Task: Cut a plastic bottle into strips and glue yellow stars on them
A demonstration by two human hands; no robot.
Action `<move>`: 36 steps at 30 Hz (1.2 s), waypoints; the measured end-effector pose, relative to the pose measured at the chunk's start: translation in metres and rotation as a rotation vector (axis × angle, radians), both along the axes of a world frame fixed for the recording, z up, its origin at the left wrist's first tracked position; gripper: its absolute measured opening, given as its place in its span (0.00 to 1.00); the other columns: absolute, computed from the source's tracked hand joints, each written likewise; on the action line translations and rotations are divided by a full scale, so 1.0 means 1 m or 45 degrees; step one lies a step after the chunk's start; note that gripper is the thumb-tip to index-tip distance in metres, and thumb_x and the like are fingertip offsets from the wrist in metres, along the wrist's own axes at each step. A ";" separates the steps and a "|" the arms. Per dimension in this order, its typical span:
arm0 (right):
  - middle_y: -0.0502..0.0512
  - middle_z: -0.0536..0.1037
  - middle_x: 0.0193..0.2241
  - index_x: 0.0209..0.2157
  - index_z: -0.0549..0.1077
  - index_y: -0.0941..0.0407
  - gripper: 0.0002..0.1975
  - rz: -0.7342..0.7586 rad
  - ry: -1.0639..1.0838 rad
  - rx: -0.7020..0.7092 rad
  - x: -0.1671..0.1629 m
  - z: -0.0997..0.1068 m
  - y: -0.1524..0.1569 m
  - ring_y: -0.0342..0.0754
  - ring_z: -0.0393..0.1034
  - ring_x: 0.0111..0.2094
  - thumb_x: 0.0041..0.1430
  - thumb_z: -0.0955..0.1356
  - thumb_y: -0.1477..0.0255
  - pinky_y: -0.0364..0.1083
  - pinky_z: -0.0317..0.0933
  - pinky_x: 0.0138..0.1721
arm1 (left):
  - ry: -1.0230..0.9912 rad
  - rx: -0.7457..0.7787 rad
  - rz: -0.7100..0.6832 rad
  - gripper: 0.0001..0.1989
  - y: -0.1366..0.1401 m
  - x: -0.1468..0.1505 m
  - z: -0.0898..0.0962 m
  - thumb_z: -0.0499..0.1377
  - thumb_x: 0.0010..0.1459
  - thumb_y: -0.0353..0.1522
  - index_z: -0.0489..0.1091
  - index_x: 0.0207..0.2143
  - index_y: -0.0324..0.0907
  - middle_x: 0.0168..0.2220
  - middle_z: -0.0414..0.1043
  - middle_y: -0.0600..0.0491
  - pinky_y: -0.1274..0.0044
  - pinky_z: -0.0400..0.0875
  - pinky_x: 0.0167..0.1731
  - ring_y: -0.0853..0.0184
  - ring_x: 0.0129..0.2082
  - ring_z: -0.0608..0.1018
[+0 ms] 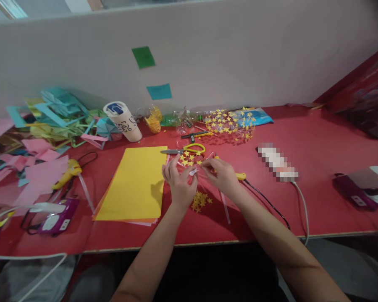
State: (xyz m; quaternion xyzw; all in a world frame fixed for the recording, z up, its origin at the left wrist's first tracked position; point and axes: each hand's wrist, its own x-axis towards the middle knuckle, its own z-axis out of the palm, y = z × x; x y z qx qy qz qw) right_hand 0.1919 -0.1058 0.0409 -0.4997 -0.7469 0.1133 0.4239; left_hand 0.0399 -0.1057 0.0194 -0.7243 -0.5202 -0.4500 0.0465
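Observation:
My left hand (pixel 180 183) is closed around a small whitish piece (pixel 193 172) whose kind I cannot make out. Thumb and forefinger of my right hand (pixel 222 174) pinch just beside it; what they hold is too small to name. Right behind the hands is clear plastic dotted with yellow stars (pixel 191 158), its shape partly hidden by my fingers. A heap of loose yellow paper stars (pixel 200 201) lies below, between my forearms. Scissors with yellow handles (pixel 193 148) rest beyond my left fingers. A yellow glue gun (pixel 240 176) lies partly behind my right hand.
Yellow paper sheets (pixel 134 184) lie at left, near a second yellow glue gun (pixel 66 174) and a purple power strip (pixel 59 216). Behind stand a white tumbler (pixel 123 121) and star-covered clear plastic (pixel 222 121). Cables cross the red table (pixel 258 214); a blurred-out device (pixel 277 161) lies right.

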 end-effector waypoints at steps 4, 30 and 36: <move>0.53 0.79 0.28 0.35 0.72 0.54 0.07 -0.052 -0.001 -0.076 0.011 0.011 -0.006 0.45 0.74 0.30 0.60 0.62 0.72 0.42 0.63 0.32 | -0.005 -0.005 -0.012 0.05 0.000 -0.001 0.001 0.60 0.56 0.32 0.76 0.33 0.45 0.56 0.64 0.46 0.53 0.53 0.59 0.54 0.57 0.66; 0.60 0.79 0.36 0.38 0.72 0.59 0.10 0.142 -0.401 -0.543 -0.013 -0.007 0.002 0.48 0.71 0.35 0.55 0.64 0.81 0.43 0.58 0.37 | -0.065 -0.016 -0.097 0.03 0.014 -0.023 -0.010 0.60 0.56 0.31 0.74 0.31 0.42 0.56 0.62 0.44 0.58 0.61 0.55 0.54 0.56 0.65; 0.60 0.79 0.35 0.37 0.73 0.59 0.07 0.103 -0.368 -0.412 -0.005 -0.010 0.006 0.48 0.71 0.35 0.59 0.63 0.78 0.44 0.59 0.37 | -0.095 -0.003 -0.050 0.04 0.018 -0.027 -0.012 0.59 0.56 0.32 0.73 0.29 0.42 0.55 0.62 0.44 0.58 0.59 0.56 0.54 0.56 0.65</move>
